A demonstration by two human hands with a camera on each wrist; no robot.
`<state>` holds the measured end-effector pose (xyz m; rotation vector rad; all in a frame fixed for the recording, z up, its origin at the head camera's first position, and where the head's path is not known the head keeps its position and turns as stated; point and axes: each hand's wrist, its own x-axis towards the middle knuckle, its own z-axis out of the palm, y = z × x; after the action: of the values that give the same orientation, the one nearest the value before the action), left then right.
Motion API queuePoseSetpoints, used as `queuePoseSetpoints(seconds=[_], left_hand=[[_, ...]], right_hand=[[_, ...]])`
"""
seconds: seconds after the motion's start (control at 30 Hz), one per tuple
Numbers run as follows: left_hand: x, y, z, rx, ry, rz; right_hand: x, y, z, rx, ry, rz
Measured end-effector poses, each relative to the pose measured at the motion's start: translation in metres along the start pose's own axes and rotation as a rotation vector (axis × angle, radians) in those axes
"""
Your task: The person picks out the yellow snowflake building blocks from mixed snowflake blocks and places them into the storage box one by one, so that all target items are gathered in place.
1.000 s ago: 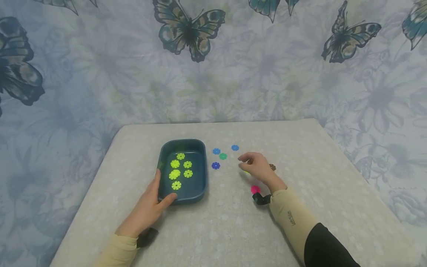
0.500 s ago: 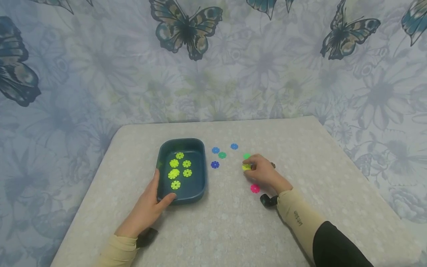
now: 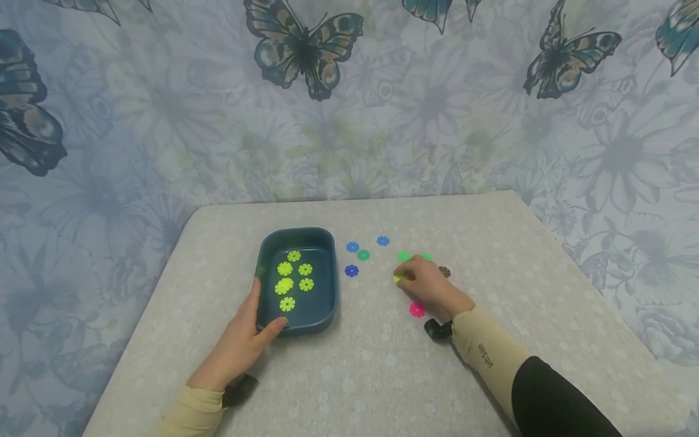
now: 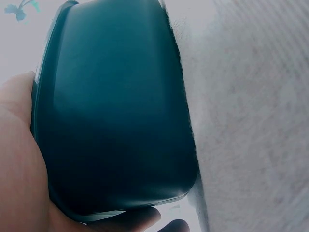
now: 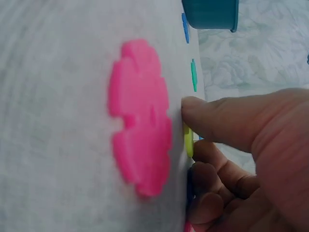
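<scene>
My left hand grips the near left corner of a dark teal tray, thumb over the near rim and fingers along the left side. Several yellow flower-shaped plastic discs lie inside it. From the left wrist view, the tray's outer wall fills most of the picture. To the right, my right hand is low at the table, pinching one more yellow disc between thumb and forefinger. A pink disc lies just below this hand, and a brown disc beside its knuckles.
Between tray and right hand lie blue discs and a teal-green disc. Bright green discs sit just beyond the right fingers. A pale patterned cloth covers the table, whose far edge meets a butterfly-print wall.
My right hand has lowered and shifted slightly right onto the yellow disc, and its fingers have closed on it. Bright green discs beyond it have come into sight. The left hand and tray stay put.
</scene>
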<state>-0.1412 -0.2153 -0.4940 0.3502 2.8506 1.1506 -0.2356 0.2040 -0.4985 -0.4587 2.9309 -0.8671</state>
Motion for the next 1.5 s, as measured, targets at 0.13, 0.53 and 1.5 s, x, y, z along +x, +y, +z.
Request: queuePoseSetpoints(seconds=[0.13, 0.53, 1.5], left_hand=[[0.0, -0.001, 0.0, 0.002, 0.01, 0.012], [-0.002, -0.001, 0.003, -0.007, 0.0, 0.007], [-0.002, -0.002, 0.001, -0.004, 0.011, 0.01]], right_hand=[[0.002, -0.005, 0.0, -0.017, -0.006, -0.019], [0.0, -0.018, 0.004, -0.159, -0.028, -0.144], [0.001, -0.045, -0.056, 0.164, 0.096, -0.059]])
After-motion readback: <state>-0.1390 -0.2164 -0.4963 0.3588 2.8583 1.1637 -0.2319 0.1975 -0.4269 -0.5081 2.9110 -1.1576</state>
